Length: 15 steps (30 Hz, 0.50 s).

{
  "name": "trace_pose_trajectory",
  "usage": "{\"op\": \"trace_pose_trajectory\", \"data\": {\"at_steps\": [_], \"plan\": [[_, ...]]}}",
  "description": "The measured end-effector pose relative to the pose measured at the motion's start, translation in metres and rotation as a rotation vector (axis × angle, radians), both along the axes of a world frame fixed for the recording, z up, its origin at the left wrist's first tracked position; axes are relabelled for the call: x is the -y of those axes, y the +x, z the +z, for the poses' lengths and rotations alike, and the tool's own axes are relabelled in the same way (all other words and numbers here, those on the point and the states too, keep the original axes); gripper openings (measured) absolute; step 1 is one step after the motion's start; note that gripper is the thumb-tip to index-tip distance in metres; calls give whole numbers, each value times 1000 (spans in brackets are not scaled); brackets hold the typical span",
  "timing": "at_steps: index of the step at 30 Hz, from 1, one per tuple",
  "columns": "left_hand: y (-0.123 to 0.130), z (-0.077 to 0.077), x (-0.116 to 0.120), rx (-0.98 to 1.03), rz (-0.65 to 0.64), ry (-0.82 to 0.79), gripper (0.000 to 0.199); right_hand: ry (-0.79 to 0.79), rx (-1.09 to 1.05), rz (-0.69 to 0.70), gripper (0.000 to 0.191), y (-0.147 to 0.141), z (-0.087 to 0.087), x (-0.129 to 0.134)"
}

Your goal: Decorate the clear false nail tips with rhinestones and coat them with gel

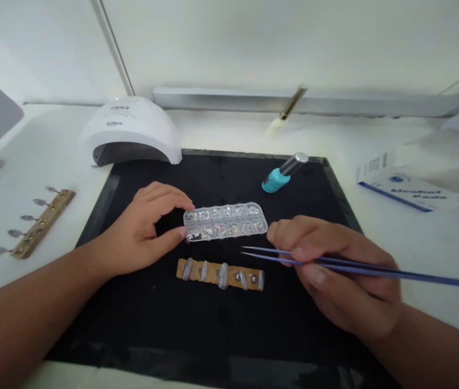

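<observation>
My left hand (148,227) pinches the left end of a clear rhinestone case (225,221) between thumb and forefinger. Small sparkling stones fill the case's two rows of compartments. Blue tweezers (351,267) lie in the grip of my right hand (343,275), their tips apart and pointing left, above the mat and below the case's right end. Nothing can be made out between the tips. In front of the case is a wooden strip (212,273) carrying several clear nail tips, set at differing angles.
A black mat (197,329) lies under the work. Around it are a white nail lamp (132,129), a turquoise polish bottle (277,180), another bottle with a gold cap (294,102), an alcohol pads box (411,189), and a wooden stand with several nail tips (42,224).
</observation>
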<state>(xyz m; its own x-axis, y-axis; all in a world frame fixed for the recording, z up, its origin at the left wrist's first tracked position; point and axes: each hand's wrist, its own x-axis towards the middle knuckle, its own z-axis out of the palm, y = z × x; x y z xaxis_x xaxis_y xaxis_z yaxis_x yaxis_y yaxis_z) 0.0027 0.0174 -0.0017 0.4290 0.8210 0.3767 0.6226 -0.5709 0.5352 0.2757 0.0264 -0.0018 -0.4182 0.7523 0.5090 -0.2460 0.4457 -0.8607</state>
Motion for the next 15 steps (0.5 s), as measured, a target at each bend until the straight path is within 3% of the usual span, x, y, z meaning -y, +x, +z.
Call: {"op": "trace_pose_trajectory", "data": {"at_steps": [4, 8, 15], "plan": [[2, -4, -4, -45, -12, -86, 16, 40, 94, 13, 11, 1, 21, 0], [5, -5, -5, -44, 13, -117, 15, 135, 181, 127, 15, -15, 36, -20], [9, -7, -11, -17, 34, -181, 14, 268, 304, 289, 9, -45, 21, -49]]}}
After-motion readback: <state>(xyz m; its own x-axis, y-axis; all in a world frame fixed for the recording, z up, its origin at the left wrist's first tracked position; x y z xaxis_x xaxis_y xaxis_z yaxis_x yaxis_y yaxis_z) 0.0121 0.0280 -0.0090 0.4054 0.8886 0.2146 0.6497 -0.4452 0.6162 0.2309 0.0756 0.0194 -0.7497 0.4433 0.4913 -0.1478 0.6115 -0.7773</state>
